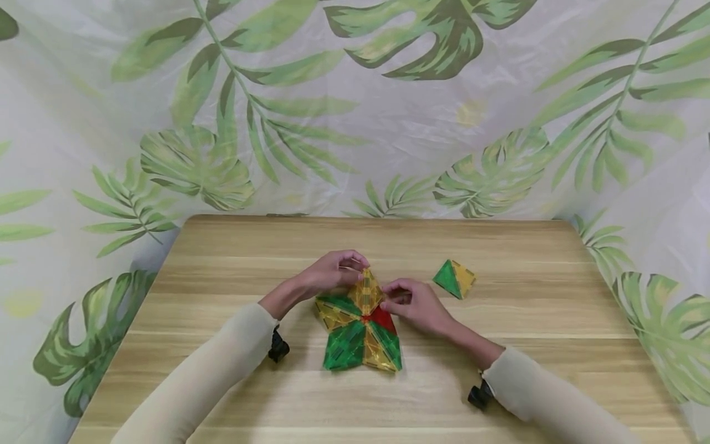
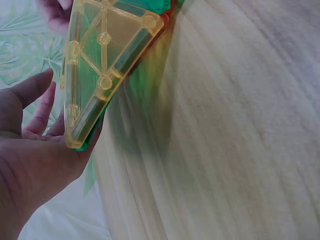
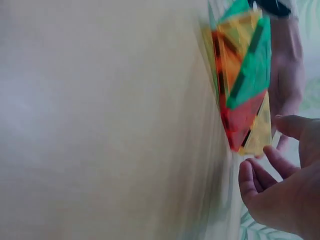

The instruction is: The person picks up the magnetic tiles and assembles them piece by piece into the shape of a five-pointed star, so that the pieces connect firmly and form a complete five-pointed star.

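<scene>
A star-like build of translucent magnetic tiles (image 1: 345,348) in green, yellow and red lies on the table before me. At its far side a yellow point (image 1: 367,297) rises between my hands. My left hand (image 1: 331,271) is at that point's left side, fingertips right at its tip. From the right, the thumb and forefinger of my right hand (image 1: 420,306) reach its lower right corner, beside a red tile (image 1: 385,319). The right wrist view shows a gap between the thumb and curved fingers (image 3: 280,162). In the left wrist view a yellow triangle (image 2: 120,37) hides part of the left fingers.
A separate green and yellow tile piece (image 1: 455,279) lies to the right of the build, beyond my right hand. The wooden table (image 1: 233,240) ends at a leaf-patterned cloth (image 1: 310,154) behind it. Black wrist cameras (image 1: 278,346) hang below both sleeves.
</scene>
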A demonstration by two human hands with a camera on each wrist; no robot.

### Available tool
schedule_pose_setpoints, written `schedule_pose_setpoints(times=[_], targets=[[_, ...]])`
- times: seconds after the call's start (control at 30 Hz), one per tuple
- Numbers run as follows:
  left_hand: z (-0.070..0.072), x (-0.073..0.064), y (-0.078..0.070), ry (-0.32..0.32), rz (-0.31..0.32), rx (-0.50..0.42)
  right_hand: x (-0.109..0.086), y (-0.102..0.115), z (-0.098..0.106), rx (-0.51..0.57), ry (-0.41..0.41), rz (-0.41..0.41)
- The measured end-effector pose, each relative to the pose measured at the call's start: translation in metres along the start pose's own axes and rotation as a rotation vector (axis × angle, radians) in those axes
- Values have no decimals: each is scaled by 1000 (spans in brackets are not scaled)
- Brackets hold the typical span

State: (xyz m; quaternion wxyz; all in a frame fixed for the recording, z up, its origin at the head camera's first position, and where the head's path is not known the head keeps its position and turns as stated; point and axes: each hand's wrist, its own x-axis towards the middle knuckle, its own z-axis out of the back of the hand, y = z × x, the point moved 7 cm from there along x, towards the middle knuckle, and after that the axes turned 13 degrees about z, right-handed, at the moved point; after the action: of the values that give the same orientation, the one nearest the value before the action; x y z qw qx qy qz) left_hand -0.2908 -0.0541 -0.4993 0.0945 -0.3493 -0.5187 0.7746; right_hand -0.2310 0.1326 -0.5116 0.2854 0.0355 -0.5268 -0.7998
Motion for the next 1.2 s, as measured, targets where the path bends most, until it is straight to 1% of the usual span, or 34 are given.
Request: schedule_pose_setpoints(times=[0.1, 0.27, 0.33, 0.43, 0.5, 0.63, 0.83, 0.97, 1.07, 1.2], targets=[[-2, 3, -1, 10, -13, 40, -14, 13, -3, -38, -10, 56], [-4, 6, 0, 5, -27, 119, -33, 36, -15, -170, 4, 156], [-5, 7, 1, -3, -25, 133, -38, 42, -19, -242, 15, 192], [-5, 6, 0, -17, -27, 156, -44, 47, -24, -308, 29, 221], [-5, 5, -1, -27, -34, 171, -47, 48, -24, -339, 33, 225], [-2, 0, -2, -63, -48, 193, -48, 46, -18, -355, 33, 219], [14, -11, 6, -158, -53, 218, -43, 39, -4, -392, 8, 216], [24, -18, 13, -204, -51, 237, -38, 33, 6, -415, -16, 200], [30, -24, 17, -222, -56, 257, -35, 29, 12, -422, -30, 184], [34, -33, 19, -237, -83, 306, -30, 25, 17, -437, -54, 195]])
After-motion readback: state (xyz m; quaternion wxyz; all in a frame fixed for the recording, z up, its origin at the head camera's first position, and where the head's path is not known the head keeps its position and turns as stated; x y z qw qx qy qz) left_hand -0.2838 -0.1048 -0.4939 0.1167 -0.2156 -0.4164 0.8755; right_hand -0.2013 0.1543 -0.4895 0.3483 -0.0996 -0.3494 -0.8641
